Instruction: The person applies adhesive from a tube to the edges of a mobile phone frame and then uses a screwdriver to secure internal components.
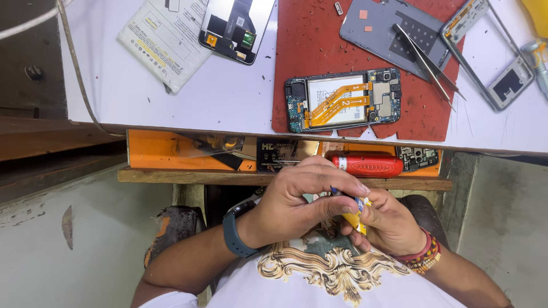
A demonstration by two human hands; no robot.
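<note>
Closest in, over a white printed shirt (319, 274), both hands meet. The left hand (291, 205), with a dark wristband, and the right hand (391, 225), with red and orange bead bracelets, have their fingers (342, 191) clamped together on a small yellow tube (361, 219). Its long axis slants, the blue tip pointing up and leftward under the left fingers, the yellow body running down toward the right palm. Just beyond the fingers a red tool (368, 165) lies on an orange shelf (165, 153). Farther beyond, on the white bench (228, 97), an opened phone (342, 100) lies lengthwise on a red mat (308, 40), tweezers (425, 63) well apart.
</note>
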